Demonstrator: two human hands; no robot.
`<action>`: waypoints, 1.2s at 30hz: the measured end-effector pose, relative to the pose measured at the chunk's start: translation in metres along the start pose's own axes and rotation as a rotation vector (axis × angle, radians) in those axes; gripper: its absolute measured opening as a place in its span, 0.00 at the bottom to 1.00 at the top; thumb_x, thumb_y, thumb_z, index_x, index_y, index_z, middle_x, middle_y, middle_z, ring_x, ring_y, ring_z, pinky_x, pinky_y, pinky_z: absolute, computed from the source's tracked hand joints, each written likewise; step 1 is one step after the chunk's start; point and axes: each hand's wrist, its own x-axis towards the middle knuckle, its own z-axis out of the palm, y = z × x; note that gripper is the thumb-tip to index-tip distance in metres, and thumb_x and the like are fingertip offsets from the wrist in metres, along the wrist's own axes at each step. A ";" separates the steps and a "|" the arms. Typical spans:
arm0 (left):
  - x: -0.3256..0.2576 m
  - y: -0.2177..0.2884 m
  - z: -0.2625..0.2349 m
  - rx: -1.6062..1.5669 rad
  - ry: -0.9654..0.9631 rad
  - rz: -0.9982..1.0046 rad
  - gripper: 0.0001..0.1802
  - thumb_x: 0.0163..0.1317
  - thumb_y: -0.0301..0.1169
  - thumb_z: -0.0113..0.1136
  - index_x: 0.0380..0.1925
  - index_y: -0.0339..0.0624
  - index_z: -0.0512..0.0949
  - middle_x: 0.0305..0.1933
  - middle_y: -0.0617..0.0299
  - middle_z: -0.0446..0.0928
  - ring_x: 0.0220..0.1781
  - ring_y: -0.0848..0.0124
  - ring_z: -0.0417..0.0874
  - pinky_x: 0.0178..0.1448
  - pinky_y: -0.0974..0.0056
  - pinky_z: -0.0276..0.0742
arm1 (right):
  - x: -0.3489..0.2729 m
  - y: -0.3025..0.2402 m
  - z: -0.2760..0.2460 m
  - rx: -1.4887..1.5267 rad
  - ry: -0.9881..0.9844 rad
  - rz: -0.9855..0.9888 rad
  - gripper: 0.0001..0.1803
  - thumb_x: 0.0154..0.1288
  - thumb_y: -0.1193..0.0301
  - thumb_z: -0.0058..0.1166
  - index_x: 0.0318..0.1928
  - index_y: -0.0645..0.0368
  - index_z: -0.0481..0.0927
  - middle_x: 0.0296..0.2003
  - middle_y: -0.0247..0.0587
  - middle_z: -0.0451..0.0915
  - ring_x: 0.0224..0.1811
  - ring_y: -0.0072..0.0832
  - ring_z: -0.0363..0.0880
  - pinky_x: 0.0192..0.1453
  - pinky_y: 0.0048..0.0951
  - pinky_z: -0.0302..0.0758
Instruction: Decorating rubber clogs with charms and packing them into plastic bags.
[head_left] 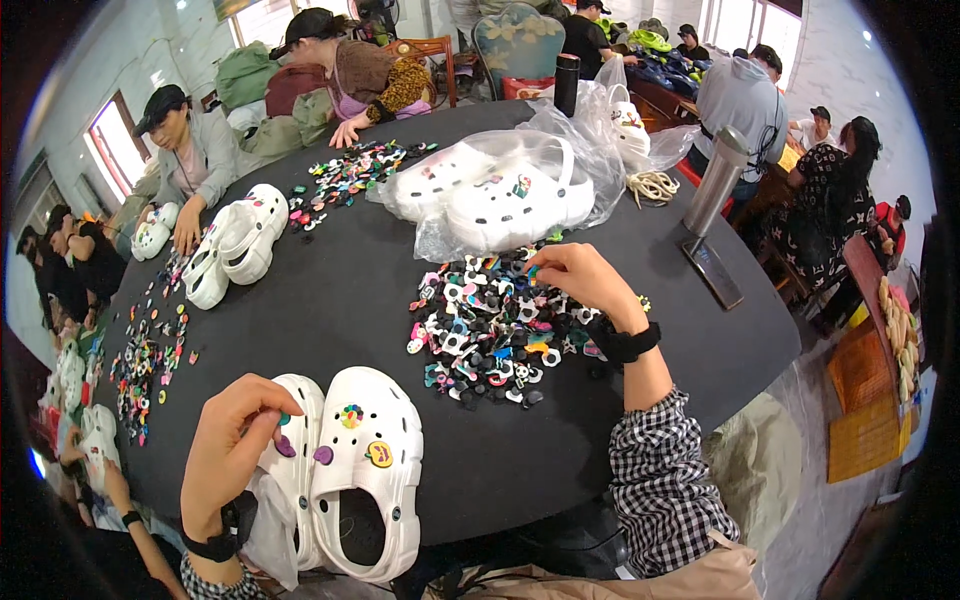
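A pair of white clogs stands at the table's near edge: the right clog (pixel 400 500) carries a rainbow flower charm (pixel 351 416), a purple charm (pixel 323 456) and a yellow-and-purple charm (pixel 379 454). The left clog (pixel 308 405), partly behind my hand, bears another purple charm (pixel 285 446). Over it, my left hand (pixel 235 435) pinches a small teal charm (pixel 291 420). My right hand (pixel 590 283) is at the far right side of a heap of mixed shoe charms (pixel 485 335), fingertips pressed together among the pieces; what they hold is too small to make out.
Behind the heap lie white clogs (pixel 515 205) in clear plastic. A steel flask (pixel 716 180), a phone (pixel 712 272) and a coiled cord (pixel 652 188) occupy the right side. To the left are more white clogs (pixel 240 240) and loose charms (pixel 150 360). Co-workers sit around the dark table (pixel 580 450).
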 end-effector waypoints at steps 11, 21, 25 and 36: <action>-0.025 -0.005 -0.002 0.058 0.064 -0.006 0.10 0.55 0.16 0.47 0.31 0.33 0.80 0.33 0.59 0.75 0.30 0.71 0.74 0.35 0.68 0.67 | 0.003 -0.007 0.006 0.313 -0.169 0.011 0.14 0.63 0.78 0.58 0.50 0.60 0.80 0.33 0.39 0.86 0.35 0.22 0.82 0.41 0.26 0.77; -0.043 -0.014 0.003 0.063 0.002 0.043 0.12 0.57 0.19 0.54 0.40 0.39 0.79 0.44 0.59 0.74 0.44 0.70 0.77 0.44 0.67 0.73 | -0.001 -0.041 0.016 0.427 -0.226 -0.063 0.09 0.70 0.80 0.54 0.49 0.63 0.76 0.36 0.32 0.80 0.40 0.18 0.81 0.46 0.22 0.76; -0.038 -0.014 -0.004 0.147 -0.056 0.158 0.13 0.58 0.19 0.55 0.44 0.38 0.78 0.43 0.58 0.76 0.41 0.70 0.77 0.43 0.66 0.73 | 0.000 -0.061 0.025 0.484 -0.262 -0.105 0.09 0.71 0.80 0.53 0.49 0.64 0.76 0.38 0.31 0.80 0.41 0.18 0.80 0.48 0.22 0.75; 0.044 0.013 0.017 -0.137 -0.279 0.167 0.30 0.60 0.20 0.57 0.65 0.41 0.69 0.64 0.58 0.71 0.50 0.70 0.77 0.53 0.66 0.77 | 0.004 -0.038 0.023 0.488 -0.064 -0.055 0.08 0.73 0.77 0.51 0.49 0.62 0.77 0.34 0.26 0.79 0.37 0.11 0.73 0.42 0.16 0.70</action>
